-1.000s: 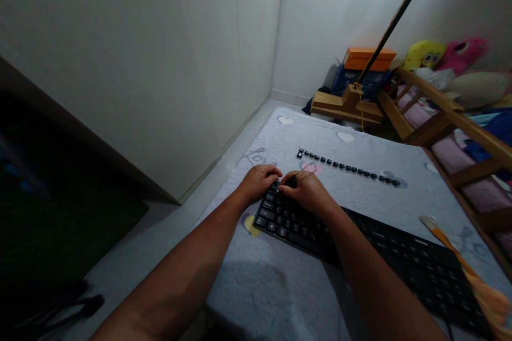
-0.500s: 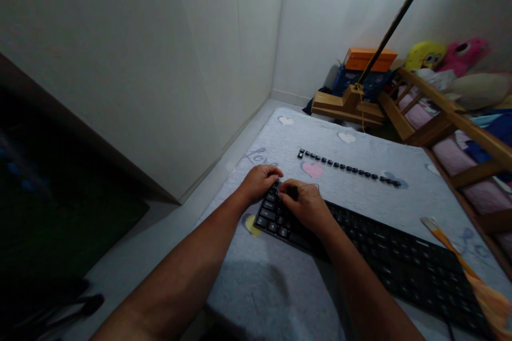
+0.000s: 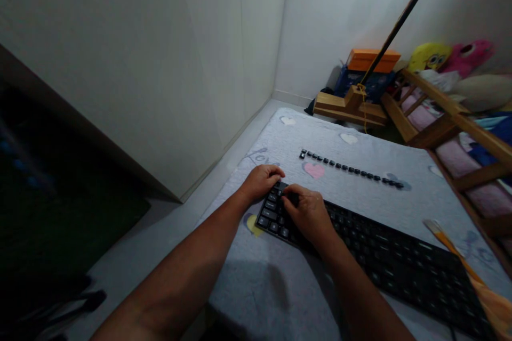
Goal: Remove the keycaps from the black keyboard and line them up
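Observation:
A black keyboard [image 3: 384,248] lies aslant on the cloth-covered table. My left hand [image 3: 261,180] rests at its upper left corner, fingers bent together against the edge; it seems to grip that corner. Over the keys near the same corner is my right hand [image 3: 306,206], thumb and forefinger brought close together; anything between them is too small to make out. Beyond the keyboard, a row of small loose black keycaps [image 3: 351,169] stretches across the cloth, with one extra keycap beside its left end.
A brush with an orange handle [image 3: 444,237] and an orange cloth [image 3: 498,303] lie by the keyboard's right end. Past the table [image 3: 256,277] stand a wooden stand base [image 3: 348,106], an orange box [image 3: 373,60] and a wooden rail [image 3: 480,130]. White cabinet doors [image 3: 160,64] rise on the left.
My right hand has shifted slightly down and right from the keyboard's top left corner, uncovering more keys there. My left hand stays at the corner. The view has moved slightly.

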`<act>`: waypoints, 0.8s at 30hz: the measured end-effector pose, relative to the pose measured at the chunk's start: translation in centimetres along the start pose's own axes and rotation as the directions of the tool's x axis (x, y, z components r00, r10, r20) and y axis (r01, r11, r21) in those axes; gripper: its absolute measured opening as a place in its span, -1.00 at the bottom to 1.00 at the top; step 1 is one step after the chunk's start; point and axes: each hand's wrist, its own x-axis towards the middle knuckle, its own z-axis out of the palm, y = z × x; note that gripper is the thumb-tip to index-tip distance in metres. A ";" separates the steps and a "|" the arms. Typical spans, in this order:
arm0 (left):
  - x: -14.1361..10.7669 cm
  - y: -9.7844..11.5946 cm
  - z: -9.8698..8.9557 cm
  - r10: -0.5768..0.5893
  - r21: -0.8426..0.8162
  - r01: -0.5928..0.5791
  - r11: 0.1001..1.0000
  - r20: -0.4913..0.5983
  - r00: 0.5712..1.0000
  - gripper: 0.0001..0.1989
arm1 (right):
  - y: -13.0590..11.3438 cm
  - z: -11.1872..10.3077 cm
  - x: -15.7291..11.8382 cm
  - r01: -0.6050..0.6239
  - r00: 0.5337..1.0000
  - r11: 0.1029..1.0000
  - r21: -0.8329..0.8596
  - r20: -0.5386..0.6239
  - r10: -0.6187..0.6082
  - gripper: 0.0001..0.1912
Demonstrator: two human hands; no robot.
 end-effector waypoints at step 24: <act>0.1 -0.3 0.0 0.047 0.045 -0.046 0.998 -0.008 0.999 -0.76 | -0.8 -0.3 1.0 -0.016 0.992 0.995 -0.100 0.127 0.029 -0.91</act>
